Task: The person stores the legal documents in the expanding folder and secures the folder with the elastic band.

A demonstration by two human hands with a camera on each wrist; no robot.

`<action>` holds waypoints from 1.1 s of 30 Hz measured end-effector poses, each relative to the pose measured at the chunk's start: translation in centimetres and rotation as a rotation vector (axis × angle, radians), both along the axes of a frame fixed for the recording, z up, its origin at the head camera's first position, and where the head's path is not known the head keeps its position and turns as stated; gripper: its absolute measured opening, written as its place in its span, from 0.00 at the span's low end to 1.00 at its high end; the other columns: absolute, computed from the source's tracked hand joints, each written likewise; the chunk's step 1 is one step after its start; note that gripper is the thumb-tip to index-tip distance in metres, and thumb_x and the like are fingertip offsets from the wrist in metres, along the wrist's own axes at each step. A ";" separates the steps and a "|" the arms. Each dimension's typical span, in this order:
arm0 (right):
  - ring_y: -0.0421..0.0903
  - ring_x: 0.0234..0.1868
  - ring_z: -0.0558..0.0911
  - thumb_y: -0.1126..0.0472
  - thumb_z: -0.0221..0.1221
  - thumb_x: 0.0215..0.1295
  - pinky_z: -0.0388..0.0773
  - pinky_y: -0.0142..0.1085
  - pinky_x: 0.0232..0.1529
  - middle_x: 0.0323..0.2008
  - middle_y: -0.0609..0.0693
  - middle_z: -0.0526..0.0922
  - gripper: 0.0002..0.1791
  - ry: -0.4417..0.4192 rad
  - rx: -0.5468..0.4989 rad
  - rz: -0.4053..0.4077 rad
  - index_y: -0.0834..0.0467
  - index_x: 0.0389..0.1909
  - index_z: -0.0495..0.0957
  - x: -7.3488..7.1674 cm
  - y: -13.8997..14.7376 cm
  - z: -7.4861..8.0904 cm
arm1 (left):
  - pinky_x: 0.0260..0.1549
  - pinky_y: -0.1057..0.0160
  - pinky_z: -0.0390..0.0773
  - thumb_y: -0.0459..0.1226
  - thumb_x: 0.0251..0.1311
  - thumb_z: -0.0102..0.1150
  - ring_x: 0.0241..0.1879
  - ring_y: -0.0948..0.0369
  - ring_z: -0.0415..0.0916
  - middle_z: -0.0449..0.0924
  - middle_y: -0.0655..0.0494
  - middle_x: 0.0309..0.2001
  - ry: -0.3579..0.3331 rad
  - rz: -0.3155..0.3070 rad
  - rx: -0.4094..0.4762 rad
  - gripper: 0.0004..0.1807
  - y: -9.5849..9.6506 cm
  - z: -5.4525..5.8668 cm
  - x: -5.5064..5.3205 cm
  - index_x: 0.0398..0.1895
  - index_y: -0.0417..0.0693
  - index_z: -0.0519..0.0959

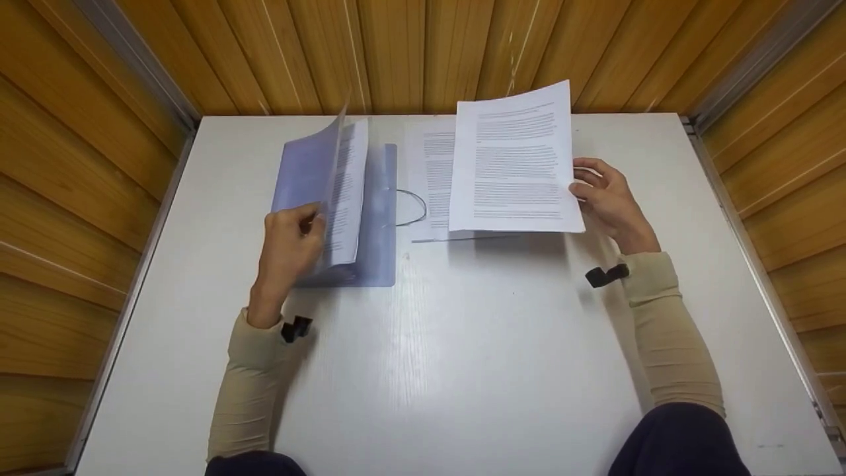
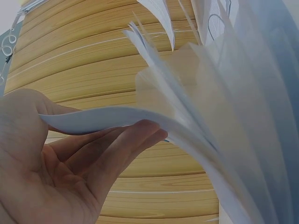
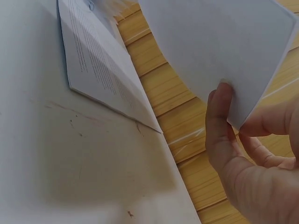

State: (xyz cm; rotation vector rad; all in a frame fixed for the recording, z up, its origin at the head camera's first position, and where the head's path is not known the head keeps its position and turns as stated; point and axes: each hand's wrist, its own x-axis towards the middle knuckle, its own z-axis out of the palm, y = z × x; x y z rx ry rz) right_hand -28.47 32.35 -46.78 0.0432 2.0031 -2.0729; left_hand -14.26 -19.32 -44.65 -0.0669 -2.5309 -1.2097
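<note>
My left hand (image 1: 289,246) pinches the cover and some leaves of a bluish translucent folder (image 1: 378,251), which stands partly open on the left of the table. In the left wrist view, several clear sleeves (image 2: 233,88) and papers fan out beyond the fingers. My right hand (image 1: 613,201) holds printed sheets of paper (image 1: 519,168) by their right edge, thumb on one side and fingers on the other, raised above the table. Beneath them lies a stack of printed paper (image 1: 437,168), partly hidden by the raised sheets.
A thin dark cord loop (image 1: 423,203) sticks out from the folder's right edge toward the stack. The white table (image 1: 410,370) is bordered by wooden panels (image 1: 449,53) at the back and both sides.
</note>
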 end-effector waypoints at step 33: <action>0.49 0.53 0.83 0.77 0.53 0.75 0.85 0.36 0.45 0.61 0.58 0.76 0.25 0.019 -0.129 0.194 0.61 0.70 0.68 1.1 -8.7 -1.3 | 0.36 0.54 0.84 0.28 0.67 0.55 0.33 0.51 0.86 0.90 0.39 0.37 -0.034 0.018 0.035 0.13 0.0 -0.1 -0.3 0.42 0.31 0.90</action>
